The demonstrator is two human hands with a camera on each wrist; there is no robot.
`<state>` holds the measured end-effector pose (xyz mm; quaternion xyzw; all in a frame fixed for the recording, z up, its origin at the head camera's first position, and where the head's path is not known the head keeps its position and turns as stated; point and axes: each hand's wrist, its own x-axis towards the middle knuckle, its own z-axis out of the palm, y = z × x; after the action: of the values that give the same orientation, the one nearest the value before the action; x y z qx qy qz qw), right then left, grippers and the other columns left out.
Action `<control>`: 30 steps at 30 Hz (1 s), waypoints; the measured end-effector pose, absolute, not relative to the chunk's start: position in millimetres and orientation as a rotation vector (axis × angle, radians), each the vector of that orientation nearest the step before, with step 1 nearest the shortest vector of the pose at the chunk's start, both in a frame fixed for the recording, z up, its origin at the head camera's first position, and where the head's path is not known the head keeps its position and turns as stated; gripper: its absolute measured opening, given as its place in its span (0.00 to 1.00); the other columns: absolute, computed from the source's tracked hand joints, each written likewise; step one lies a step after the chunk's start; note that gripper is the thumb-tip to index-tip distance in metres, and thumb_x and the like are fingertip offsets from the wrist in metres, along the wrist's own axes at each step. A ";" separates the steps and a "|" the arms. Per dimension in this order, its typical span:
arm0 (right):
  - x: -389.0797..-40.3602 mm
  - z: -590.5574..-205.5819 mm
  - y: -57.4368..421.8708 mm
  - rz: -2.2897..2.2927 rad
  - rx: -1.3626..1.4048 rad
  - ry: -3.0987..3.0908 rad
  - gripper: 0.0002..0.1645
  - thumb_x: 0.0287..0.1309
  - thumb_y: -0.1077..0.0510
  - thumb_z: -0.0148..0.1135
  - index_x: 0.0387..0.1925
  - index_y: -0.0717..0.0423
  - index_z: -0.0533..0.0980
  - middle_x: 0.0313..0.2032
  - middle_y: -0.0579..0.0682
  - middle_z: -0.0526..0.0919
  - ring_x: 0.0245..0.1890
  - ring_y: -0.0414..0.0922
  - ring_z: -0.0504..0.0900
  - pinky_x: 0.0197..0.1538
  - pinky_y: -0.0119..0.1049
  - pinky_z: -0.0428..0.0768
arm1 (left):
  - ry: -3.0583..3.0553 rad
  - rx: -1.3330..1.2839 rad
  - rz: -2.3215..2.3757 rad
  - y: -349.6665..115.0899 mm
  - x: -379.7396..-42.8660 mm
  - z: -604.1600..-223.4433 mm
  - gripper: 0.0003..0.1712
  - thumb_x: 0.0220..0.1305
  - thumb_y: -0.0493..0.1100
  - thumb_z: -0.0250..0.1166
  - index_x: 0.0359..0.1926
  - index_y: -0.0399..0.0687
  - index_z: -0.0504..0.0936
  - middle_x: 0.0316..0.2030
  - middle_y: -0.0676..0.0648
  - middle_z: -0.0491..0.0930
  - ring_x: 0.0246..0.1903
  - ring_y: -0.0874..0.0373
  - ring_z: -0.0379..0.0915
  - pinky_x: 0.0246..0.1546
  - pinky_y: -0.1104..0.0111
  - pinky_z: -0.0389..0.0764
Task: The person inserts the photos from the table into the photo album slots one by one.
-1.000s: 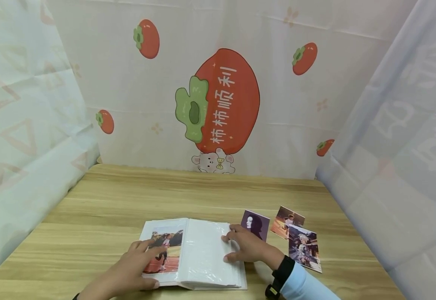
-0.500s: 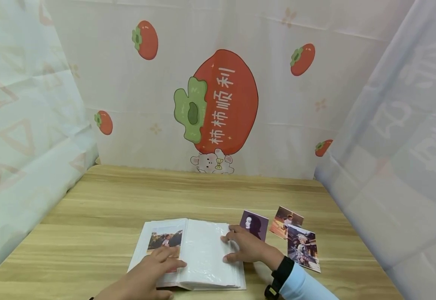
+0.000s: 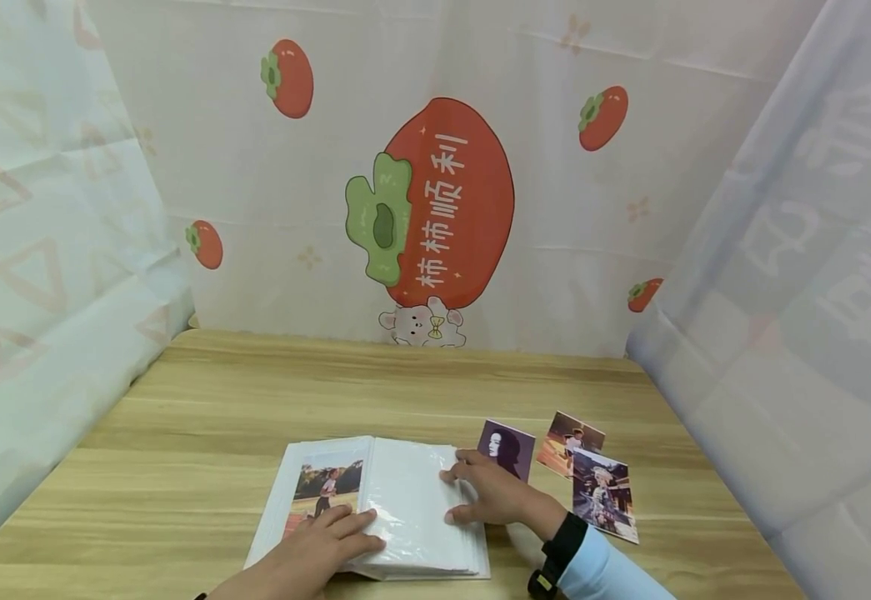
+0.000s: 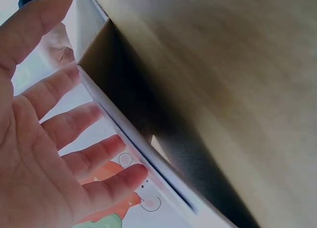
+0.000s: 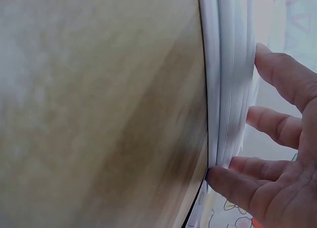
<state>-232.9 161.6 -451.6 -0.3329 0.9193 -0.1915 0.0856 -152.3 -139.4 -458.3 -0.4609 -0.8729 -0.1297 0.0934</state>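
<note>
A photo album (image 3: 408, 483) lies spread on the wooden table, a photo of a runner on a track (image 3: 333, 483) in its left page and a blank sleeve on the right page. My left hand (image 3: 311, 546) rests across the lower middle of the album, fingers straight over the photo's bottom and the fold. From the left wrist view, the fingertips of that hand touch the album's page (image 4: 124, 126), whose cover stands off the table. My right hand (image 3: 498, 492) rests on the right page's outer edge; in the right wrist view its extended fingers touch the page stack (image 5: 233, 79).
Right of the album lie a purple portrait photo (image 3: 508, 450), a photo of a person on a track (image 3: 566, 442) and a photo of a costumed figure (image 3: 603, 496) overlapping it. Printed cloth (image 3: 555, 233) encloses the table's back and sides.
My left hand has slid right and slightly down, from the left page's photo to the fold, uncovering more of the photo. The right hand keeps its place on the right page.
</note>
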 end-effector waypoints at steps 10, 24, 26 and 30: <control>-230.8 -454.0 161.0 -0.609 -0.992 2.742 0.34 0.49 0.44 0.67 0.56 0.52 0.73 0.63 0.64 0.61 0.61 0.59 0.62 0.57 0.52 0.64 | -2.558 -1.363 -0.353 -138.6 -153.0 -456.6 0.34 0.50 0.71 0.59 0.50 0.56 0.79 0.54 0.44 0.74 0.46 0.47 0.69 0.38 0.55 0.74; -231.4 -450.4 164.9 -0.594 -1.011 2.706 0.33 0.53 0.44 0.65 0.59 0.49 0.69 0.63 0.64 0.59 0.61 0.59 0.62 0.56 0.54 0.64 | -2.651 -1.379 -0.354 -137.1 -152.6 -452.4 0.32 0.52 0.70 0.58 0.51 0.57 0.78 0.54 0.44 0.73 0.46 0.49 0.68 0.38 0.55 0.74; -231.7 -449.7 165.4 -0.596 -1.021 2.703 0.33 0.53 0.46 0.65 0.59 0.50 0.69 0.63 0.64 0.59 0.60 0.59 0.63 0.56 0.53 0.65 | -2.659 -1.382 -0.356 -137.2 -152.8 -452.4 0.32 0.52 0.69 0.59 0.51 0.57 0.78 0.54 0.44 0.73 0.47 0.47 0.68 0.38 0.55 0.74; -231.5 -448.9 166.1 -0.610 -1.040 2.700 0.33 0.54 0.48 0.65 0.60 0.51 0.68 0.61 0.63 0.60 0.57 0.56 0.67 0.54 0.50 0.68 | -2.682 -1.383 -0.367 -137.6 -153.1 -452.5 0.31 0.51 0.68 0.61 0.51 0.58 0.78 0.54 0.44 0.73 0.47 0.46 0.69 0.39 0.55 0.74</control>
<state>-231.5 166.1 -448.9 -0.3501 0.9092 -0.2054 0.0924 -153.1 -137.6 -452.5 -0.4544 -0.8811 -0.1206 0.0510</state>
